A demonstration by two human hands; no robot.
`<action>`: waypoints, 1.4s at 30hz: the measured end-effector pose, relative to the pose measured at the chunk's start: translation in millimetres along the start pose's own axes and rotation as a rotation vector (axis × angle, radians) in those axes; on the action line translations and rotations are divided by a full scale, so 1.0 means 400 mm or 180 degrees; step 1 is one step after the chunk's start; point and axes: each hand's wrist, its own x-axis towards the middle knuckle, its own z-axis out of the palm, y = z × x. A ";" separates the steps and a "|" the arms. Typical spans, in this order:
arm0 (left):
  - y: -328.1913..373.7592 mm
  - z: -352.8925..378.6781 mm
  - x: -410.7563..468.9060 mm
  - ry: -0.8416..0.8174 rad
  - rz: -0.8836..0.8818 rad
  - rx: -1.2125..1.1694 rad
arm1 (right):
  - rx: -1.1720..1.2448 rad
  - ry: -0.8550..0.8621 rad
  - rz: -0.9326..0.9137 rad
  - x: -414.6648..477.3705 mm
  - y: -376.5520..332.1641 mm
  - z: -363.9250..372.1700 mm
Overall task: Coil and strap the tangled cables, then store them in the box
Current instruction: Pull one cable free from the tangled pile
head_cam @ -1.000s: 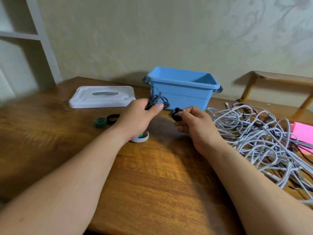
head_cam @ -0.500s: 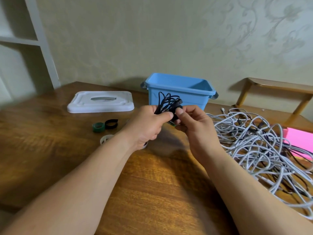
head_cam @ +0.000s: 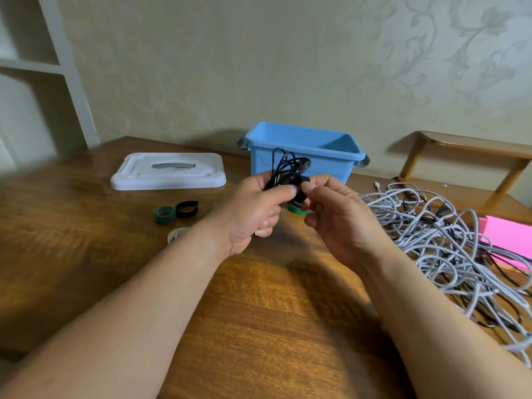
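Text: none readable on anything in view.
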 end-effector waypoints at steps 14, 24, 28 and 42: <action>-0.005 0.010 -0.008 0.0293 0.0227 0.0776 | -0.0770 0.0197 -0.0151 -0.015 -0.017 0.020; -0.006 0.006 -0.007 0.0675 0.0506 0.0710 | 0.0026 0.0040 0.0634 -0.020 -0.026 0.015; -0.007 0.009 -0.007 0.0850 0.0893 0.1541 | -0.0431 -0.0268 0.0877 -0.029 -0.031 0.020; -0.018 0.008 -0.015 0.0688 0.0903 0.2317 | -0.0179 -0.0120 0.0814 -0.027 -0.035 0.022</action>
